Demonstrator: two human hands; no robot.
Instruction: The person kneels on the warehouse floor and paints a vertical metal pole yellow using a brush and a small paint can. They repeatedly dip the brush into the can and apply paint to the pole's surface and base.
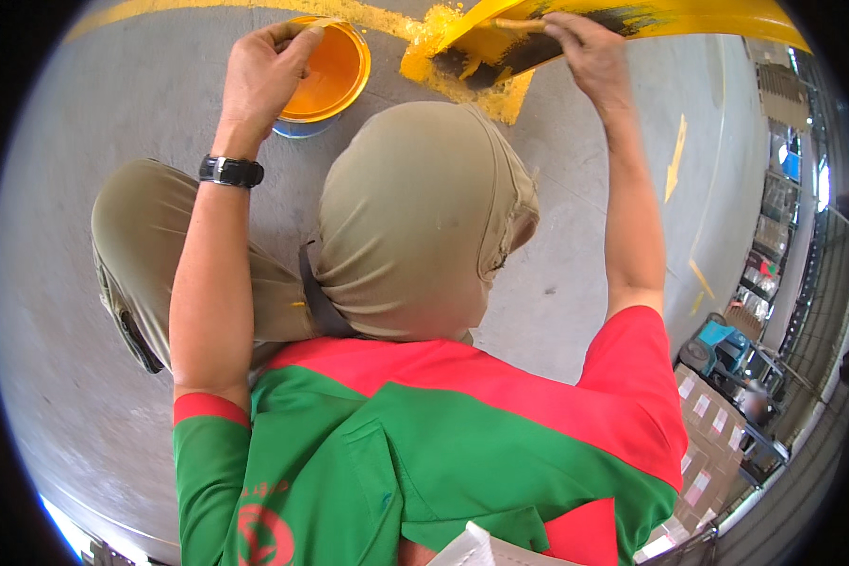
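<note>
At the top left stands a paint can, filled with orange-yellow paint. My left hand is closed at its left rim, thumb and fingers pinched on the edge. My right hand grips a thin paintbrush pointing left, held over a yellow metal rail. Dark patches show on the rail where the yellow is uneven. The brush's bristles are hard to make out against the yellow. Beneath the rail's left end, splotchy yellow paint marks the floor.
My bent knee lies between my arms, close to the can. The grey floor carries worn yellow lines. Farther right are stacked cardboard boxes, a teal wheeled machine and loaded shelving.
</note>
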